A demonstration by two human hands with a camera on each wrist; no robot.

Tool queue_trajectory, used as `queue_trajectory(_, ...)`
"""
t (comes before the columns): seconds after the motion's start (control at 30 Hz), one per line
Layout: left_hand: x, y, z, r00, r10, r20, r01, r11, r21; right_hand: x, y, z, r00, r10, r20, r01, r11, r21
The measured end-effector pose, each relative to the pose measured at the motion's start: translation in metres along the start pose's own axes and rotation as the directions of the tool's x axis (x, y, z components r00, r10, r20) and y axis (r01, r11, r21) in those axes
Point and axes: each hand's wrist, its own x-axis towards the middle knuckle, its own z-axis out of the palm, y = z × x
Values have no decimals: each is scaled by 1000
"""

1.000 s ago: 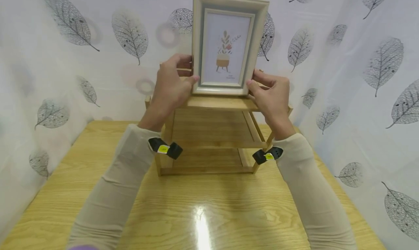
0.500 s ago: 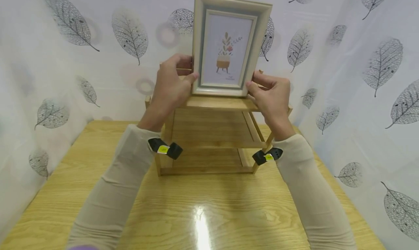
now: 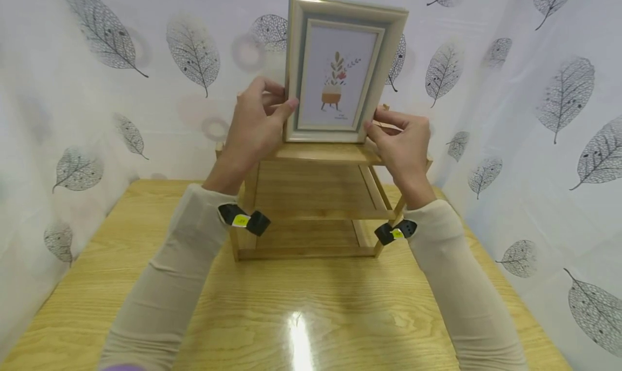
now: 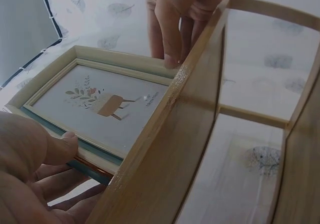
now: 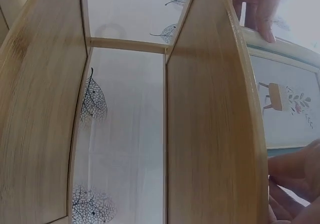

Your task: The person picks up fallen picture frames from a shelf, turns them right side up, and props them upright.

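The picture frame [image 3: 346,71] stands between the two hands at the top of the wooden rack [image 3: 325,153], long axis near vertical, face toward the person. Its bottom edge sits just behind the rack's front rail; whether it bears on the board, I cannot tell. Neither hand is nearer: the left hand [image 3: 257,117] grips the left side low down, thumb on the front and fingers behind, while the right hand [image 3: 403,141] pinches the lower right corner, slightly lower. The rack's top reaches past the frame on both sides, open air lies above, and the leaf-patterned curtain [image 3: 160,90] hangs behind.
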Motion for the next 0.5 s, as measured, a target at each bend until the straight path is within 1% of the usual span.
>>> queue_trajectory(0.1, 0, 0, 0, 1000, -5, 7, 5, 1000, 16, 0, -1, 0, 999, -34, -21, 31, 993, -111)
queue_trajectory(0.2, 1, 0, 1, 1000, -5, 13, 4, 1000, 27, -1, -3, 1, 994, -80, -75, 65, 980, -187)
queue_trajectory(0.27, 1, 0, 1, 1000, -3, 14, 2, 999, 35, -2, -5, 2, 989, -116, -97, 94, 975, -201)
queue_trajectory(0.33, 0, 0, 1, 1000, -3, 13, 3, 999, 47, -4, -7, 3, 985, -137, -101, 116, 975, -191)
queue_trajectory(0.4, 0, 1, 0, 1000, -5, 9, 4, 998, 59, -7, -8, 4, 984, -155, -84, 137, 972, -193)
queue_trajectory(0.5, -1, 2, 0, 1000, -8, 13, 7, 998, 70, -12, -10, 7, 985, -162, -52, 149, 969, -196)
